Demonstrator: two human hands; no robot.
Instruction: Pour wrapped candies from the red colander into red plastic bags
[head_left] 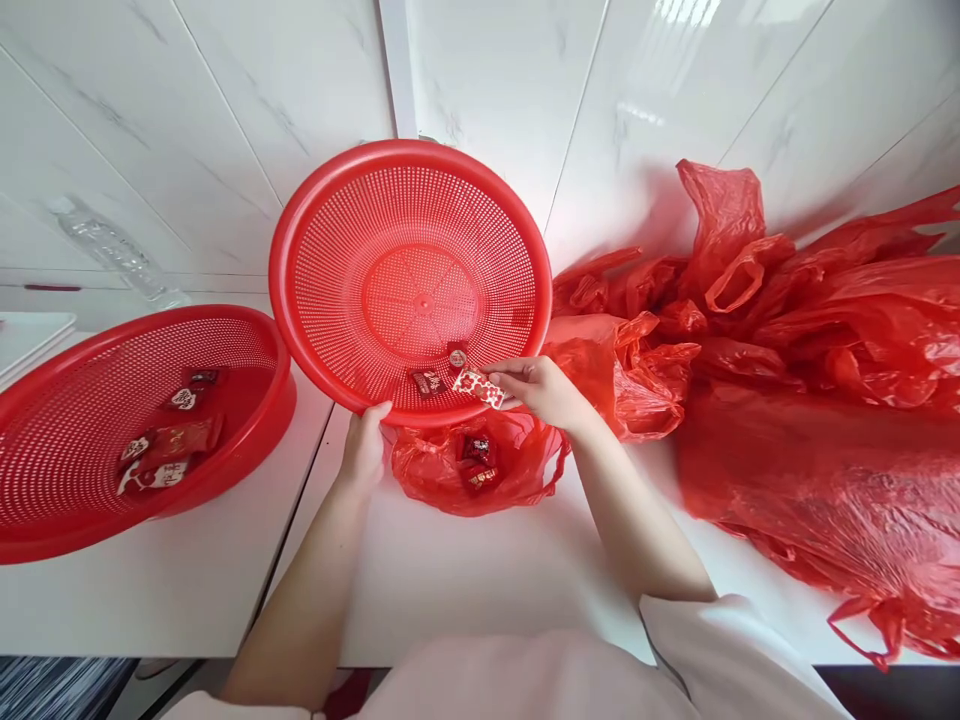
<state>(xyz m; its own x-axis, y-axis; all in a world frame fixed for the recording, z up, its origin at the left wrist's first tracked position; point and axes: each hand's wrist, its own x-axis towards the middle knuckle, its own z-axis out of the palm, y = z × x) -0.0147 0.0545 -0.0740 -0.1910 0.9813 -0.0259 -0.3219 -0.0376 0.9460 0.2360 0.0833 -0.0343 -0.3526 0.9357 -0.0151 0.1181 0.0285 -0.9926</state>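
A round red plastic basket (420,220) with mesh walls is tilted toward me against the wall. My left hand (365,447) grips its lower rim, thumb on top and fingers hidden behind. In my right hand (541,388) a small red-and-white patterned packet (478,388) is pinched between thumb and fingers, over the basket's lower edge. Two dark red wrapped sweets, one (429,383) lying flat and one (457,354) beside the packet, rest low inside the basket. Beneath the rim an open red plastic bag (427,470) holds a few wrapped pieces (480,465).
At left a second red basket (259,440) leans with several wrapped pieces (180,440) in it. A clear plastic bottle (112,250) is behind it. Piled red plastic bags (817,460) cover the right side of the white table (480,590). A tiled wall (495,90) stands behind.
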